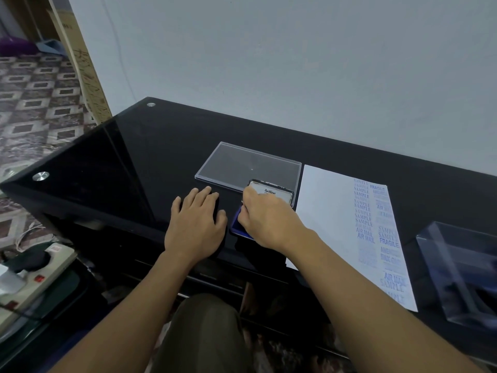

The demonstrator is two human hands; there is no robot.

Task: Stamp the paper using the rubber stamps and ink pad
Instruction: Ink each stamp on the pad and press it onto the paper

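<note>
Presently: ink pad (235, 224) open on bench (121, 157), just left of paper (328, 211), handy for inking. Right hand (265, 219) bunched over pad, fingers curled; contents hidden, cannot tell. Left hand (197, 222) flat, fingers released, probably steadying.

- A black glass desk (107, 157) with round metal studs (41, 176) at its left corners, standing against a pale wall (269, 63).
- A flat clear plastic lid (242, 162) lying on the desk.
- A clear plastic box (462, 270) at the desk's right end.
- A patterned floor (35, 103), with cardboard (86, 76) leaning by the wall.
- A power strip (53, 265) at lower left, with a black plug (29, 261) in it.
</note>
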